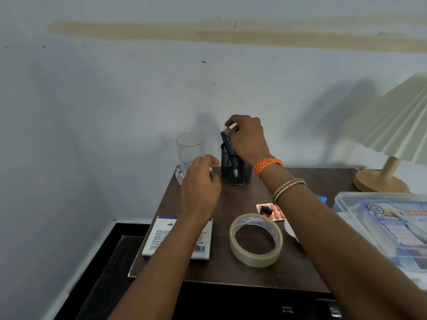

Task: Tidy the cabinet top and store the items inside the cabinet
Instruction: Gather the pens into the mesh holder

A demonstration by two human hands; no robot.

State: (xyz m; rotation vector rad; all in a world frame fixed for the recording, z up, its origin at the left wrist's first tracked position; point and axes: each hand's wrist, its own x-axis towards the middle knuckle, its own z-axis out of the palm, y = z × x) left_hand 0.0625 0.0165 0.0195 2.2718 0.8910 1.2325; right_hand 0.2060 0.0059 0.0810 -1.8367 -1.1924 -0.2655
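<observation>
A: What are the two hands doing at this moment?

B: The right hand (245, 135) is above the black mesh pen holder (235, 168) at the back of the bench (231, 271). Its fingertips pinch the top of a dark blue pen (226, 137) that stands in the holder. The left hand (200, 179) is just beside the holder, on the side of the drinking glass (190, 153). Its fingers are curled, with something small and white at the fingertips, but I cannot tell whether it really holds a thing.

A: How will the holder handle?

B: I judge it is light and stiff (thin wire mesh, not solid metal). The pens make it top-heavy and they lean, so it can tip if it is taken only at the rim. Better to put the fingers around the middle of the wall and keep it upright.

A: And the other things?

B: The glass is fragile and smooth; it wants a full grip around the body, and it stands very near the edge. The tape roll (256, 239) is stiff and light, easy to hook through the hole. The tablet strip (272, 211) is flat and thin, so it must be lifted by an edge. The white box (178, 243) hangs a little over the front corner and is taken by its sides. The clear plastic container (383, 227) on the right probably needs both hands.
</observation>
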